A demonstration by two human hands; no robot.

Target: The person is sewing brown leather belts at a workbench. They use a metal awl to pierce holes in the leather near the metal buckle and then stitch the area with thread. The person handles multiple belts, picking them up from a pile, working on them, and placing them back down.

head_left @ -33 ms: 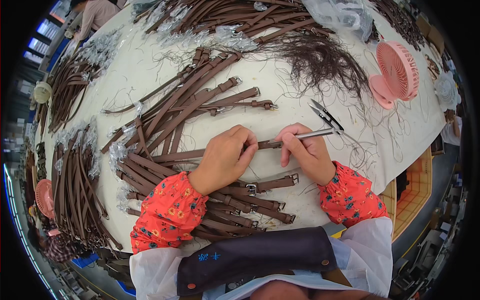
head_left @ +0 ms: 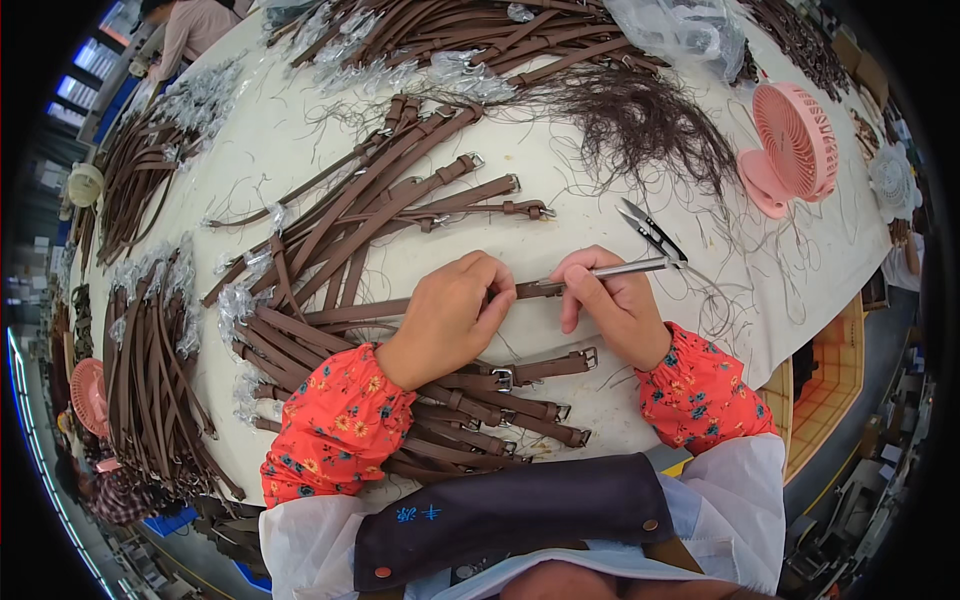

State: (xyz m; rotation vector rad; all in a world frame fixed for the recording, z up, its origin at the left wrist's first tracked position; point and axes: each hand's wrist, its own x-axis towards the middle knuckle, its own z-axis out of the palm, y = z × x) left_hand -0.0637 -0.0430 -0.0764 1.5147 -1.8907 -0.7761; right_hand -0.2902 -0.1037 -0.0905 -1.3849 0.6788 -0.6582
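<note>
Brown leather makes the strap [head_left: 541, 289] in front of you, which lies over the white table [head_left: 835, 250] and runs from under your left hand [head_left: 450, 315] to the fingers of your right hand [head_left: 607, 300]. Your left thumb and bent fingers pinch close together at the strap, while your right thumb and fingers pinch a silver stick [head_left: 632, 267] that points toward the black snips [head_left: 650, 231]. More straps [head_left: 375, 215] lie in piles past and below your left hand, and a pink fan [head_left: 797, 143] stands near dark threads [head_left: 655, 120].
</note>
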